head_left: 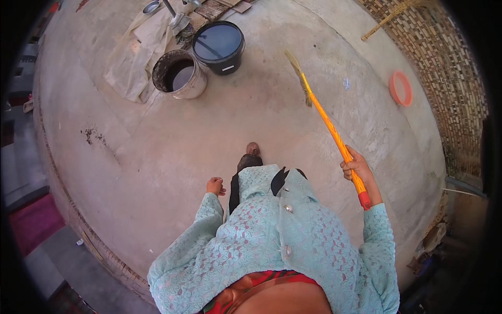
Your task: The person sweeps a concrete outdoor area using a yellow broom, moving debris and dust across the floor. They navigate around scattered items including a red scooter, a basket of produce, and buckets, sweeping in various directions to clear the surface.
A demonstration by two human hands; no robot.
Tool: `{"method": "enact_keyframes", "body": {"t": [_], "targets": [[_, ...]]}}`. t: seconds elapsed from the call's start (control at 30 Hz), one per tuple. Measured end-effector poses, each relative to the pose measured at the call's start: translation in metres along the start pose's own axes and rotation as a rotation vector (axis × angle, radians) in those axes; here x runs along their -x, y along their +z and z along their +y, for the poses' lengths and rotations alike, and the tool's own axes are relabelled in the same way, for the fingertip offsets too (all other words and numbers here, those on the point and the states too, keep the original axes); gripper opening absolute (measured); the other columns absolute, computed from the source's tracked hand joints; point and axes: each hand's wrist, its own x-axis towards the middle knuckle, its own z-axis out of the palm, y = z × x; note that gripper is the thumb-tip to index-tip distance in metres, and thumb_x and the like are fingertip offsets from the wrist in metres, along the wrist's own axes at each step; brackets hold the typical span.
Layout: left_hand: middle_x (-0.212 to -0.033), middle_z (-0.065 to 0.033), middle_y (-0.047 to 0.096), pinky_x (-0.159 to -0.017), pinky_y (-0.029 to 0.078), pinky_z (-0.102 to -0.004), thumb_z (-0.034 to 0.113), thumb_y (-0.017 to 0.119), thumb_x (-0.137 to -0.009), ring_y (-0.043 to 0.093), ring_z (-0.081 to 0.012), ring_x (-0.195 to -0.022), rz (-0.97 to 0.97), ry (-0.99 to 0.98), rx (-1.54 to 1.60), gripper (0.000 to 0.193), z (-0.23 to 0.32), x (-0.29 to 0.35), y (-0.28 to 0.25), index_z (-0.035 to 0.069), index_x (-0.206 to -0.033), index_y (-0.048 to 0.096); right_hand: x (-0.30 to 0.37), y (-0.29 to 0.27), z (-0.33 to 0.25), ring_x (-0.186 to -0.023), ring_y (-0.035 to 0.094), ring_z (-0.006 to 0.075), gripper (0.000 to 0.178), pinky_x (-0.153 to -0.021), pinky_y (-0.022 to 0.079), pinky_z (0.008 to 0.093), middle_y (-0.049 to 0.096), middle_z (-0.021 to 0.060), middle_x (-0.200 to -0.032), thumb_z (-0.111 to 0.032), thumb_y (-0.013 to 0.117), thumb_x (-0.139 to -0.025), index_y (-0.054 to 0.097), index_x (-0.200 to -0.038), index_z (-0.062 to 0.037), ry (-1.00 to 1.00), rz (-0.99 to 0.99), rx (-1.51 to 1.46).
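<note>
My right hand (355, 164) is wrapped round the handle of a broom (330, 127). The handle is yellow-orange with a red end near my wrist. It slants away to the far left, and straw bristles show at its far tip. Beside my body on the left, my left hand (215, 186) hangs with curled fingers and nothing visible in it. Ahead of me are a dirty pale bucket (191, 88) with dark liquid inside and, touching or close to it, a black bucket (227, 67) nearly full of water.
A wrinkled plastic sheet (127, 73) lies left of the buckets on the concrete floor (172, 136). Far right, an orange basin (400, 89) sits near a brick surface (444, 68). Another straw broom (386, 25) lies beyond. Dark crumbs (93, 136) are scattered at left. My shoe (253, 149) points forward.
</note>
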Motion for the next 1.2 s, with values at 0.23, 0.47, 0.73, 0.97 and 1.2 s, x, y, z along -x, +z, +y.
{"method": "enact_keyframes", "body": {"t": [0.23, 0.47, 0.73, 0.97, 1.2], "targets": [[-0.062, -0.005, 0.048, -0.036, 0.046, -0.0291, 0.016, 0.047, -0.075, 0.053, -0.0164, -0.045, 0.04, 0.133, 0.073, 0.021, 0.103, -0.008, 0.023, 0.004, -0.092, 0.05, -0.045, -0.028, -0.068, -0.04, 0.038, 0.0096, 0.079, -0.036, 0.033, 0.0229, 0.044, 0.0062, -0.06, 0.006, 0.047, -0.06, 0.013, -0.13, -0.0084, -0.12, 0.143, -0.022], [-0.061, -0.0038, 0.047, -0.035, 0.045, -0.0298, 0.015, 0.046, -0.077, 0.051, -0.0148, -0.042, 0.256, 0.019, 0.174, 0.018, 0.098, 0.015, 0.023, 0.006, -0.092, 0.049, -0.174, -0.123, -0.166, -0.041, 0.042, 0.0111, 0.078, -0.037, 0.037, 0.0251, 0.046, 0.0056, -0.058, 0.005, 0.048, -0.06, 0.015, -0.129, -0.0059, -0.211, 0.271, 0.166], [-0.055, -0.0045, 0.048, -0.035, 0.037, -0.0267, 0.016, 0.05, -0.074, 0.048, -0.0148, -0.042, 0.278, -0.131, 0.003, 0.015, 0.059, 0.093, 0.073, 0.006, -0.085, 0.053, -0.374, -0.192, -0.199, -0.06, 0.058, 0.0271, 0.073, -0.051, 0.047, 0.0334, 0.056, 0.0184, -0.07, 0.001, 0.049, -0.06, 0.019, -0.126, -0.0017, -0.096, 0.547, 1.098], [-0.061, -0.0041, 0.048, -0.037, 0.047, -0.0312, 0.014, 0.048, -0.075, 0.052, -0.0174, -0.042, 0.267, -0.17, 0.063, 0.015, 0.111, 0.085, 0.117, 0.007, -0.088, 0.05, -0.327, -0.191, -0.132, -0.065, 0.058, 0.0277, 0.077, -0.055, 0.047, 0.0339, 0.056, 0.0192, -0.078, 0.002, 0.048, -0.061, 0.012, -0.129, -0.0064, -0.017, 0.139, 1.159], [-0.059, -0.0037, 0.048, -0.035, 0.046, -0.0302, 0.016, 0.048, -0.075, 0.052, -0.0164, -0.041, 0.269, -0.102, 0.087, 0.017, 0.136, 0.067, 0.134, 0.006, -0.088, 0.05, -0.198, -0.183, -0.14, -0.044, 0.043, 0.0128, 0.082, -0.04, 0.039, 0.026, 0.045, 0.0047, -0.064, 0.008, 0.043, -0.059, 0.013, -0.131, -0.0168, 0.07, 0.132, 0.561]]}}
